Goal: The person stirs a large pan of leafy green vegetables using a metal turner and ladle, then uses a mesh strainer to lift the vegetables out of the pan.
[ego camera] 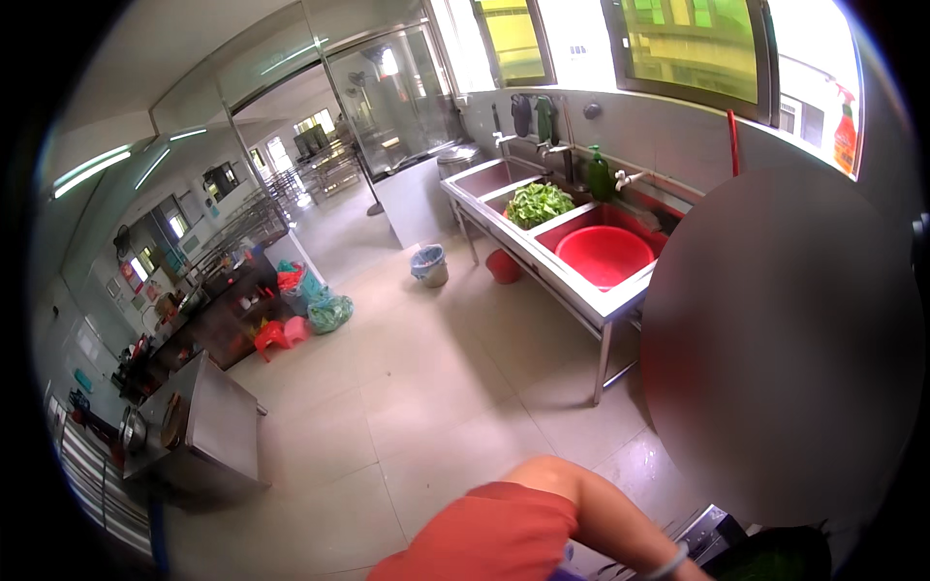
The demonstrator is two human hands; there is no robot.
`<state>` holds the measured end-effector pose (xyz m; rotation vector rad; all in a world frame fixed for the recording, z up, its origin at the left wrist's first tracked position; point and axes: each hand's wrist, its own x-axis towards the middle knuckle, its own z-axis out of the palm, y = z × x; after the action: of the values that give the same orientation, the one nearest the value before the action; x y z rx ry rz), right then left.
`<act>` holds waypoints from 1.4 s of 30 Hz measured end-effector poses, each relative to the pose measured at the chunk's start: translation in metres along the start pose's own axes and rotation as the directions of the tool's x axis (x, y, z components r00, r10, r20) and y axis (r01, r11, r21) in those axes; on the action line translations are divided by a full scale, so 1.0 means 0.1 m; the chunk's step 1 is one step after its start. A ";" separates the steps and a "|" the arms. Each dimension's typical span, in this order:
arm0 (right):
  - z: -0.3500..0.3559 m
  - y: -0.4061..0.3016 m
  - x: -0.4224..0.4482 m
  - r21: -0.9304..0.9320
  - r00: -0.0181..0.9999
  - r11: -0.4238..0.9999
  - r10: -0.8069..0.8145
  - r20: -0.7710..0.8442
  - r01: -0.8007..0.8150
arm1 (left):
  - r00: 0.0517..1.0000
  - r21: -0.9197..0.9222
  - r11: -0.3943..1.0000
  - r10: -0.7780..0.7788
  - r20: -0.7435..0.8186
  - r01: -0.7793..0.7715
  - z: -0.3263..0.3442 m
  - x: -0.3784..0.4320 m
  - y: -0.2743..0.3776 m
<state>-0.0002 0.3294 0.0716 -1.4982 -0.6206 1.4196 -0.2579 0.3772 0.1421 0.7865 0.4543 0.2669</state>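
A forearm in a red sleeve, apparently my left arm, reaches to the lower right. It wears a pale bracelet at the wrist, and the hand lies past the bottom edge. My right hand is out of view. Close to the wrist are a wet metal edge and a dark round vessel with something green in it. Ahead stands a stainless-steel sink with three basins. Leafy green vegetables fill the middle basin, and a red plastic basin sits in the nearest one.
A large blurred oval hides the right side. Beside the sink is a lined bin; under it, a red bucket. A steel cabinet, red stool and filled plastic bag stand left. Taps line the wall.
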 end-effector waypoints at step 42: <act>0.68 -0.43 -1.21 0.992 0.947 0.122 -0.320 0.024 0.016 | 0.894 0.084 0.989 -0.145 0.423 0.121 1.03 -1.39 0.24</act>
<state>-0.0786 0.2624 0.1742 -0.1030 0.1432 1.3207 -0.3308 0.2751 0.2636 0.8377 0.0967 -0.0512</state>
